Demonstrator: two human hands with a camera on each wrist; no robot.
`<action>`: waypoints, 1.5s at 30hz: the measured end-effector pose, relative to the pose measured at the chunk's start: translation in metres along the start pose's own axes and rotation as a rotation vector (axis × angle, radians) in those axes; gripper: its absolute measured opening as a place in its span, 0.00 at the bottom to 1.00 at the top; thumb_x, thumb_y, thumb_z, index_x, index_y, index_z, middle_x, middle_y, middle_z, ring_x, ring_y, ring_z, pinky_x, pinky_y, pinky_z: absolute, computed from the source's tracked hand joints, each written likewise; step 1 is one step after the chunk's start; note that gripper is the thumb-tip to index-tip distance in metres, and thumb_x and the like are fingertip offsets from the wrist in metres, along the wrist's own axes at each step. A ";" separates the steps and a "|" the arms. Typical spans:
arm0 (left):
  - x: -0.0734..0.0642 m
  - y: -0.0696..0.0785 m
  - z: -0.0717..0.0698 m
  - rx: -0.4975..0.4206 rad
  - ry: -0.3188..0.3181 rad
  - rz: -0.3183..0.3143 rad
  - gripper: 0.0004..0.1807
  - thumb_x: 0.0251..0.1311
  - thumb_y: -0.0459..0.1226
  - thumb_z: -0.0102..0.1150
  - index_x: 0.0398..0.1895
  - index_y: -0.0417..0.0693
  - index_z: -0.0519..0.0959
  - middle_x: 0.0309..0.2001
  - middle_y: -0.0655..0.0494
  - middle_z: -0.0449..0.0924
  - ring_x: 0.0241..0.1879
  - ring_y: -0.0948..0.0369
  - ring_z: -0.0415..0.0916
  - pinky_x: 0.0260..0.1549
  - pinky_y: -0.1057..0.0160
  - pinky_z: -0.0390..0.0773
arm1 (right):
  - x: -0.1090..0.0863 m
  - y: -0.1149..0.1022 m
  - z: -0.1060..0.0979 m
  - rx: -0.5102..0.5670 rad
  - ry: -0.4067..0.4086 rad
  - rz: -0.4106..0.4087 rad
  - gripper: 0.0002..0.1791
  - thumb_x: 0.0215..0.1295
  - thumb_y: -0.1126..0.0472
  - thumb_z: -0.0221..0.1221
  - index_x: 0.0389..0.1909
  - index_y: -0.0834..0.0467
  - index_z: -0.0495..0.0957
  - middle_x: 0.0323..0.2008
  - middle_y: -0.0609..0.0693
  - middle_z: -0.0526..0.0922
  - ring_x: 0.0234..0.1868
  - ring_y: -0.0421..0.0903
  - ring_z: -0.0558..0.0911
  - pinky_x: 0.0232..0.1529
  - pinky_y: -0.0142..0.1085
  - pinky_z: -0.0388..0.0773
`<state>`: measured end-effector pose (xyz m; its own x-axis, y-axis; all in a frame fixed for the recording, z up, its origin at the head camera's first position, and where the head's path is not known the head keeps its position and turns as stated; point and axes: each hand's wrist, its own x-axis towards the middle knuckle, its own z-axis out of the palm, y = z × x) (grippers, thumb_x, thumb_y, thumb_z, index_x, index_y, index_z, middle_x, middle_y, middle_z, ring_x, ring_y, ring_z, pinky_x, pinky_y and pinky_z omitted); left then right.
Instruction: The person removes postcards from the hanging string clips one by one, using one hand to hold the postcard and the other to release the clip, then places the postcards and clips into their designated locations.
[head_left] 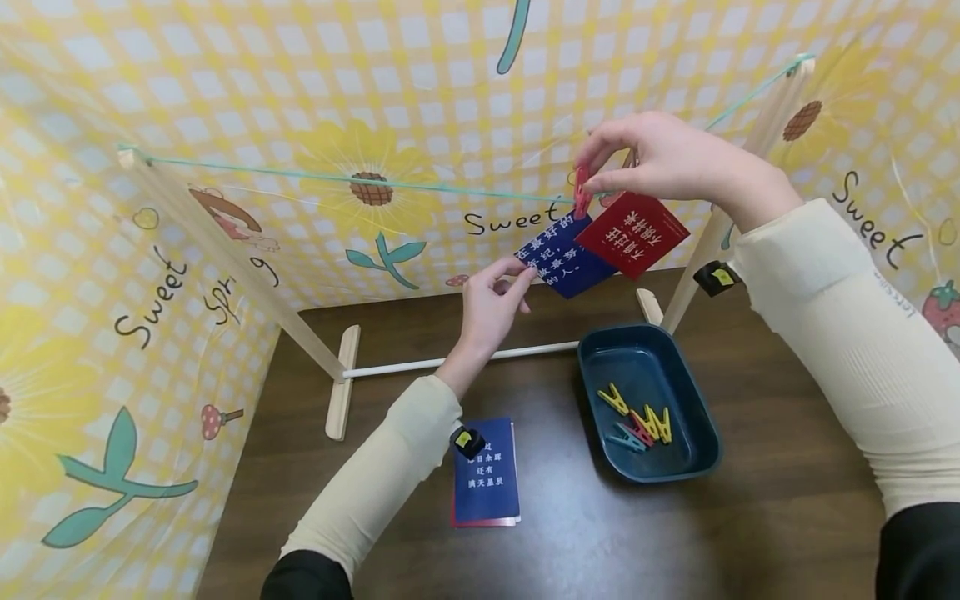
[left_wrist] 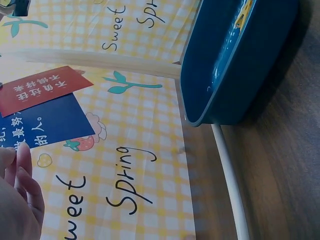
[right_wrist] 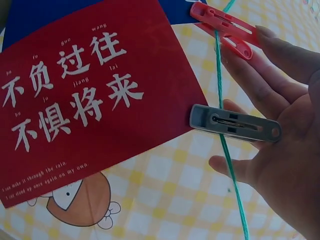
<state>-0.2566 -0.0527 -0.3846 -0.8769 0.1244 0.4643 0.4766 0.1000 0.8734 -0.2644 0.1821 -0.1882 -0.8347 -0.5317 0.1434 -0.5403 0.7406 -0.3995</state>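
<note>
A blue card (head_left: 561,260) with white writing hangs tilted by its upper corner at a green string (head_left: 300,173). My left hand (head_left: 487,304) pinches its left corner between thumb and fingers. At the top corner, my right hand (head_left: 660,162) pinches a red clothespin (right_wrist: 225,27), whose jaws are at the string and the card's edge. Beside it a red card (right_wrist: 95,95) hangs from the string by a grey clothespin (right_wrist: 235,122), overlapping part of the blue card. In the left wrist view, only the fingers of the left hand (left_wrist: 22,192) show, at the blue card's lower edge.
Two wooden posts (head_left: 240,262) carry the string, joined below by a white rod (head_left: 405,366). A dark blue tray (head_left: 708,417) holds several clothespins (head_left: 637,423). A stack of cards (head_left: 486,475) lies on the brown table. Yellow checked cloth (head_left: 420,75) stands behind.
</note>
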 end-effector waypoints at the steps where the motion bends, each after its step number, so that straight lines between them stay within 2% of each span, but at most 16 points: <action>1: 0.000 0.000 0.000 0.000 0.001 -0.002 0.07 0.70 0.34 0.66 0.38 0.37 0.86 0.37 0.44 0.88 0.15 0.63 0.77 0.12 0.69 0.62 | 0.000 0.000 0.000 -0.007 -0.001 -0.001 0.17 0.76 0.56 0.61 0.59 0.60 0.79 0.56 0.58 0.85 0.75 0.55 0.68 0.59 0.53 0.74; 4: 0.000 -0.001 -0.001 -0.003 0.001 -0.007 0.07 0.70 0.34 0.66 0.38 0.36 0.86 0.37 0.42 0.88 0.15 0.64 0.76 0.12 0.69 0.62 | 0.001 -0.001 0.001 -0.023 0.005 -0.015 0.16 0.75 0.57 0.62 0.57 0.60 0.79 0.53 0.57 0.86 0.79 0.54 0.61 0.60 0.53 0.72; 7: -0.001 -0.001 -0.002 -0.003 0.003 -0.010 0.07 0.69 0.34 0.67 0.38 0.37 0.86 0.38 0.41 0.88 0.15 0.62 0.77 0.12 0.69 0.62 | 0.002 -0.001 0.003 -0.024 0.028 -0.050 0.13 0.73 0.60 0.64 0.53 0.62 0.80 0.50 0.58 0.86 0.77 0.55 0.64 0.68 0.55 0.66; 10: -0.001 -0.001 -0.002 0.005 0.004 -0.009 0.07 0.69 0.34 0.67 0.38 0.38 0.86 0.37 0.42 0.88 0.15 0.60 0.77 0.12 0.69 0.62 | 0.002 0.000 0.005 -0.020 0.057 -0.093 0.12 0.72 0.62 0.66 0.49 0.64 0.80 0.48 0.60 0.86 0.74 0.59 0.67 0.76 0.55 0.56; 15: -0.001 0.000 -0.002 0.016 0.006 -0.010 0.07 0.69 0.35 0.67 0.37 0.39 0.86 0.37 0.43 0.88 0.15 0.62 0.77 0.12 0.69 0.63 | 0.001 0.000 0.008 -0.037 0.096 -0.122 0.10 0.70 0.64 0.66 0.46 0.64 0.79 0.48 0.62 0.84 0.74 0.62 0.65 0.78 0.57 0.50; 18: -0.001 -0.001 -0.003 0.014 0.009 -0.020 0.07 0.69 0.35 0.68 0.38 0.38 0.87 0.37 0.42 0.88 0.15 0.65 0.76 0.12 0.69 0.63 | 0.000 0.000 0.009 -0.036 0.118 -0.130 0.08 0.70 0.64 0.67 0.44 0.63 0.80 0.50 0.61 0.83 0.74 0.61 0.65 0.78 0.58 0.49; 22: -0.002 -0.001 -0.003 0.007 0.008 -0.027 0.07 0.69 0.35 0.67 0.38 0.37 0.86 0.39 0.39 0.88 0.15 0.66 0.76 0.12 0.69 0.63 | -0.001 0.001 0.013 -0.025 0.177 -0.181 0.04 0.68 0.67 0.68 0.38 0.61 0.81 0.51 0.60 0.82 0.73 0.60 0.66 0.76 0.58 0.51; 27: -0.002 -0.001 -0.004 0.013 0.011 -0.022 0.07 0.69 0.35 0.67 0.38 0.38 0.87 0.36 0.43 0.88 0.15 0.65 0.77 0.12 0.69 0.65 | -0.002 0.005 0.017 -0.032 0.276 -0.249 0.07 0.64 0.70 0.69 0.30 0.61 0.82 0.54 0.63 0.81 0.69 0.61 0.68 0.72 0.56 0.57; 31: -0.001 -0.001 -0.003 0.016 0.019 -0.016 0.07 0.69 0.35 0.68 0.38 0.38 0.87 0.35 0.45 0.89 0.15 0.65 0.77 0.12 0.69 0.66 | -0.003 0.008 0.018 -0.041 0.321 -0.272 0.07 0.63 0.71 0.70 0.28 0.61 0.82 0.57 0.66 0.80 0.68 0.61 0.69 0.71 0.55 0.58; 37: -0.001 0.000 -0.004 0.018 0.019 -0.002 0.07 0.69 0.35 0.68 0.38 0.38 0.87 0.35 0.44 0.89 0.16 0.66 0.77 0.13 0.69 0.67 | -0.004 0.008 0.019 -0.042 0.353 -0.252 0.06 0.63 0.70 0.70 0.28 0.61 0.84 0.57 0.65 0.80 0.67 0.60 0.69 0.72 0.55 0.57; 40: -0.002 -0.001 -0.005 0.026 0.026 0.001 0.07 0.69 0.35 0.68 0.37 0.38 0.87 0.35 0.46 0.89 0.16 0.66 0.77 0.13 0.69 0.68 | -0.004 0.006 0.020 -0.049 0.372 -0.271 0.06 0.62 0.70 0.71 0.27 0.62 0.84 0.55 0.66 0.81 0.66 0.61 0.70 0.73 0.55 0.56; 45: -0.004 -0.004 -0.009 0.014 0.035 -0.003 0.07 0.68 0.34 0.68 0.38 0.36 0.87 0.36 0.40 0.88 0.16 0.67 0.77 0.13 0.69 0.68 | -0.006 0.003 0.023 -0.066 0.410 -0.311 0.07 0.60 0.71 0.73 0.27 0.62 0.84 0.48 0.65 0.83 0.64 0.63 0.74 0.79 0.52 0.45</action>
<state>-0.2552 -0.0622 -0.3886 -0.8798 0.0890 0.4670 0.4748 0.1144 0.8726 -0.2587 0.1777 -0.2109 -0.5993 -0.5361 0.5945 -0.7641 0.6046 -0.2252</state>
